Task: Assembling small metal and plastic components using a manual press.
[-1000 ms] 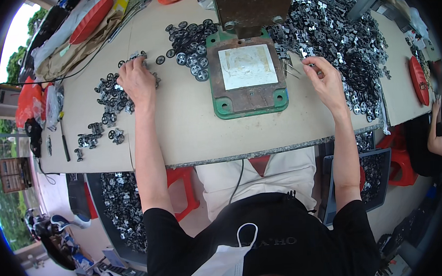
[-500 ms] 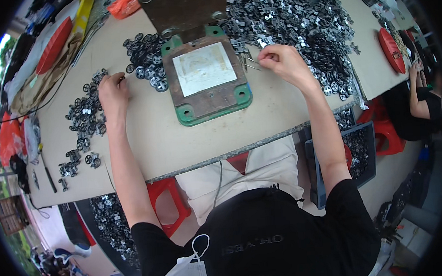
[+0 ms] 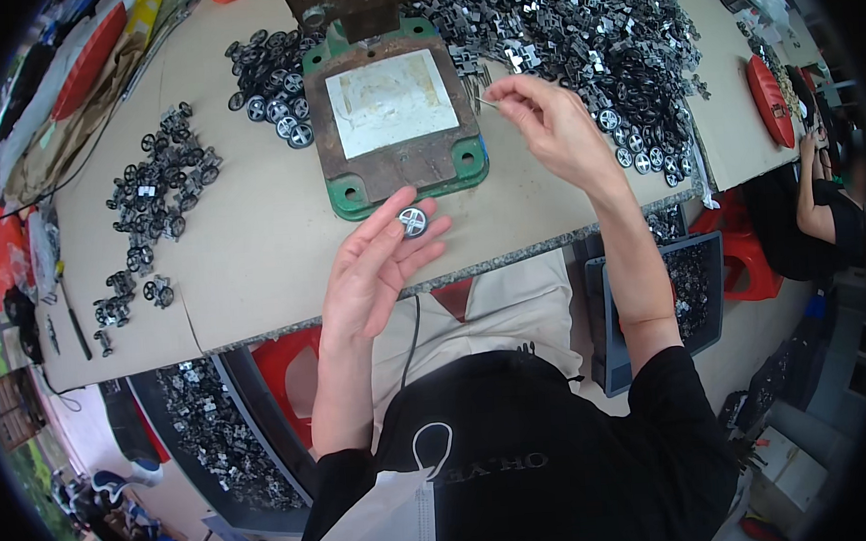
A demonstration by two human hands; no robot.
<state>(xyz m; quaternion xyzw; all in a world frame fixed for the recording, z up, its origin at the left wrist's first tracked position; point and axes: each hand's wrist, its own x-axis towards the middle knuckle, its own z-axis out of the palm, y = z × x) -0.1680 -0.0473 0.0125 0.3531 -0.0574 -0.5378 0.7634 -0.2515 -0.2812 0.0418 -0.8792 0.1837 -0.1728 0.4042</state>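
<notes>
My left hand (image 3: 370, 274) is in front of the press base, palm up. Between its thumb and fingers sits a small toy wheel (image 3: 413, 223), black-rimmed with a silver cross of spokes. My right hand (image 3: 553, 127) is right of the press, thumb and fingertips pinched on a thin metal pin (image 3: 486, 102). More pins lie beside the press edge near those fingertips. The press base (image 3: 399, 183) is green and brown, with a white plate (image 3: 395, 104) on top. Loose wheels (image 3: 282, 107) are heaped at its left.
A large heap of small black and silver parts (image 3: 577, 28) covers the back right. Wheeled assemblies (image 3: 159, 187) lie at the left. Grey crates of parts (image 3: 706, 344) stand below the table on both sides. A co-worker (image 3: 826, 206) sits at the far right.
My left hand has come from the assemblies on the left to in front of the press and now shows a wheel. My right hand stays by the pins, now pinching one.
</notes>
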